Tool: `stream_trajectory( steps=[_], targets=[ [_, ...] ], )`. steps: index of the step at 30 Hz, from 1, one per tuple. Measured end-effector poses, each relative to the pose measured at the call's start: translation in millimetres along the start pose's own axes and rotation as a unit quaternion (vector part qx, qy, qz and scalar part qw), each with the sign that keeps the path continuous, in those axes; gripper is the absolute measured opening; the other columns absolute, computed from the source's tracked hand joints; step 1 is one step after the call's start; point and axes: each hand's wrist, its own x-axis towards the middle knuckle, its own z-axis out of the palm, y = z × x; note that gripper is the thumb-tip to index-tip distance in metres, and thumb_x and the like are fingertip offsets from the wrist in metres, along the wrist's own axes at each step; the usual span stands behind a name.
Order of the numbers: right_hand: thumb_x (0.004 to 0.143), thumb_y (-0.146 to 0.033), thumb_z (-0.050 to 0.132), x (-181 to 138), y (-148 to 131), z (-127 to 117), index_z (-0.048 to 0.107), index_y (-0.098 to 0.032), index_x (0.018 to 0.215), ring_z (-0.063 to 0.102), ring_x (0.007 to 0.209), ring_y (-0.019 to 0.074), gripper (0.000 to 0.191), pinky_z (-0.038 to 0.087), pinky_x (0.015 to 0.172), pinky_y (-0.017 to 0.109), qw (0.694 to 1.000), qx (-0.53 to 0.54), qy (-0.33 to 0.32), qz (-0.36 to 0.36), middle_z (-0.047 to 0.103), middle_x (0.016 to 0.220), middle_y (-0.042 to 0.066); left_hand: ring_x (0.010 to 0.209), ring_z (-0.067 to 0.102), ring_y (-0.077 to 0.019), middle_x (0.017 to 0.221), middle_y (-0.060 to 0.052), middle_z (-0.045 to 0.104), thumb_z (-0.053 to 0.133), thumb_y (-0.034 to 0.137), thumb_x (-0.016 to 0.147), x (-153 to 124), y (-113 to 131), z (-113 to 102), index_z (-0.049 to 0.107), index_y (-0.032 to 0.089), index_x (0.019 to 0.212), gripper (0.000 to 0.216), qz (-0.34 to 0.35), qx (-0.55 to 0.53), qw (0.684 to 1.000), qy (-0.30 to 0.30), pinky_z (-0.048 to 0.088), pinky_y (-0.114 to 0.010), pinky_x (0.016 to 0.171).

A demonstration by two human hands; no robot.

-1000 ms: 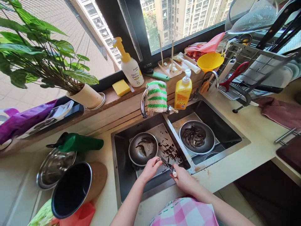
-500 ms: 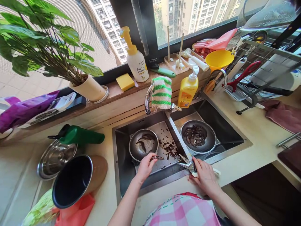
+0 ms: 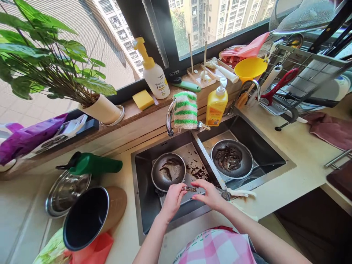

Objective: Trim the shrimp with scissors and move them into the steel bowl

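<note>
My left hand (image 3: 173,201) pinches a dark raw shrimp (image 3: 189,189) above the front of the left sink basin. Close by on its right, my right hand (image 3: 210,196) is open, thumb and fingers apart around the shrimp's far end; whether they touch it I cannot tell. Kitchen shears (image 3: 241,193) with white handles lie on the front rim of the sink, partly behind my right hand. In the left basin sits a pan (image 3: 154,178) holding a few shrimp. Dark trimmed scraps (image 3: 202,171) are scattered beside it. A second pan (image 3: 249,167) in the right basin holds a heap of shrimp.
A faucet (image 3: 168,121) draped with a striped cloth (image 3: 186,110) stands behind the basins, next to a yellow pump bottle (image 3: 216,108). A dark-lined pot (image 3: 106,220) and green bottle (image 3: 96,164) stand left. A dish rack (image 3: 299,84) occupies the back right.
My right hand has let go of the shears, leaving them on the sink rim, and has moved left to the shrimp. My left hand still holds the shrimp, slightly lower and further right.
</note>
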Motion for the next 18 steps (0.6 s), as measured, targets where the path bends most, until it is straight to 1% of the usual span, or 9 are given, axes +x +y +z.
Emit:
stream_trajectory(
  steps=[3,5,11,15,18],
  targets=[
    [0.064,-0.033,0.071,17,0,14,0.066,-0.02,0.093,0.06,0.082,0.0181,0.032,0.048,0.075,0.03,0.997,0.061,-0.014,0.037,0.066,0.09,0.005,0.081,0.053,-0.0186,0.087,-0.006,0.061,0.032,0.03,0.089,-1,3,2,0.054,0.018,0.091,0.025,-0.003,0.03,1.0,-0.004,0.041,-0.032,0.076],
    [0.065,-0.034,0.07,20,2,18,0.068,-0.02,0.09,0.06,0.079,0.0177,0.028,0.047,0.074,0.03,0.995,0.081,-0.01,0.052,0.067,0.087,0.004,0.078,0.053,-0.0186,0.085,-0.006,0.061,0.031,0.029,0.089,-2,4,4,0.053,0.018,0.091,0.025,-0.008,0.053,0.999,0.001,0.041,-0.032,0.073],
    [0.065,-0.04,0.069,19,8,21,0.069,-0.021,0.088,0.06,0.079,0.017,0.03,0.046,0.075,0.029,0.988,0.147,0.004,0.055,0.068,0.085,0.004,0.077,0.053,-0.0189,0.084,-0.006,0.061,0.032,0.026,0.089,2,6,8,0.053,0.017,0.092,0.023,0.007,0.104,0.994,0.016,0.041,-0.032,0.072],
    [0.064,-0.041,0.07,22,12,24,0.07,-0.021,0.088,0.059,0.078,0.0164,0.032,0.046,0.073,0.028,0.98,0.189,0.004,0.066,0.067,0.083,0.004,0.076,0.054,-0.0188,0.083,-0.006,0.06,0.031,0.025,0.089,3,5,8,0.052,0.017,0.091,0.023,0.029,0.135,0.99,0.009,0.041,-0.033,0.072],
    [0.063,-0.042,0.07,23,14,27,0.071,-0.021,0.085,0.059,0.076,0.0161,0.03,0.046,0.072,0.028,0.973,0.217,0.002,0.077,0.067,0.08,0.003,0.076,0.054,-0.0188,0.082,-0.007,0.06,0.03,0.024,0.089,3,4,7,0.051,0.016,0.091,0.023,0.031,0.145,0.989,0.008,0.041,-0.034,0.072]
  ],
)
